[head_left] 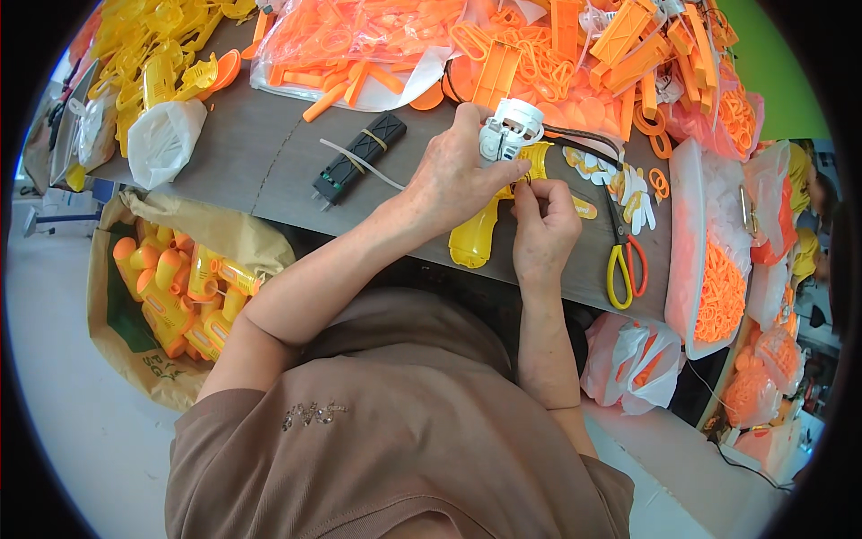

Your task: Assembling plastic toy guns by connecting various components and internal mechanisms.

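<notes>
My left hand (456, 171) is closed round a white plastic part (512, 124) with a ring-shaped top, held just above the table's front edge. Below it lies a yellow plastic shell (473, 235), its upper end between my hands. The thumb and forefinger of my right hand (546, 226) pinch together against the shell's upper end. Whatever is in that pinch is too small and too covered to make out. Scissors (626, 268) with one yellow and one red handle lie right of my right hand.
On the table (242, 135) lies a black oblong device (361, 160) with a band round it. Orange parts (359, 45) heap up at the back. Small white pieces (636, 211) lie near a plastic bin (687, 242). A paper bag (117, 337) of yellow-orange housings stands left.
</notes>
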Available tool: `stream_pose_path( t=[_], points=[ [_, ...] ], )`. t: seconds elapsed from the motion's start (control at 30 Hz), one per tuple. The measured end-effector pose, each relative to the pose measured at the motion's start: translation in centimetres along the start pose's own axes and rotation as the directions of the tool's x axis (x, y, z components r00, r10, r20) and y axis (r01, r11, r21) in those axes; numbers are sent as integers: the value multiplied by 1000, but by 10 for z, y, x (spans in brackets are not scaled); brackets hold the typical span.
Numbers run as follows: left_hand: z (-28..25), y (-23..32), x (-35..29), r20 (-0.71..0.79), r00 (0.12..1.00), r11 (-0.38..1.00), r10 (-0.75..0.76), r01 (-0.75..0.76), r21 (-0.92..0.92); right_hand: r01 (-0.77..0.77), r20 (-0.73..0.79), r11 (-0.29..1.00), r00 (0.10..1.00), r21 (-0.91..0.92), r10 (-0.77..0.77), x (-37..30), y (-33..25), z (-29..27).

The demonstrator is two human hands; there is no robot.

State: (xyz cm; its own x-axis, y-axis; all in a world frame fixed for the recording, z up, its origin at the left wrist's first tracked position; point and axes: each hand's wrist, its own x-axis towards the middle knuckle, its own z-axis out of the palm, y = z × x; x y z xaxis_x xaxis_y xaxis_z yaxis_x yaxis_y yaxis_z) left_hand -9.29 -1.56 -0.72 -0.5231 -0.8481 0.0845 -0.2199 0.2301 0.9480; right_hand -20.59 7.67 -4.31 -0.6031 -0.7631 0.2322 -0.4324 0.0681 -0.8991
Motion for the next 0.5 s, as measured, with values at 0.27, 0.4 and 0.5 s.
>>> stream_pose_path(
  t=[0.27,0.4,0.5],
  points=[
    [3,-3,-1,-11,1000,1000,8,-8,-20,399,64,759,901,-515,-430,-2,-11,13],
    [3,-3,0,-17,999,999,31,-31,23,404,85,751,901,-522,-426,2,-7,9],
    [4,0,2,12,997,997,76,-76,14,5,144,985,989,-174,20,13,-6,-5]
  ],
)
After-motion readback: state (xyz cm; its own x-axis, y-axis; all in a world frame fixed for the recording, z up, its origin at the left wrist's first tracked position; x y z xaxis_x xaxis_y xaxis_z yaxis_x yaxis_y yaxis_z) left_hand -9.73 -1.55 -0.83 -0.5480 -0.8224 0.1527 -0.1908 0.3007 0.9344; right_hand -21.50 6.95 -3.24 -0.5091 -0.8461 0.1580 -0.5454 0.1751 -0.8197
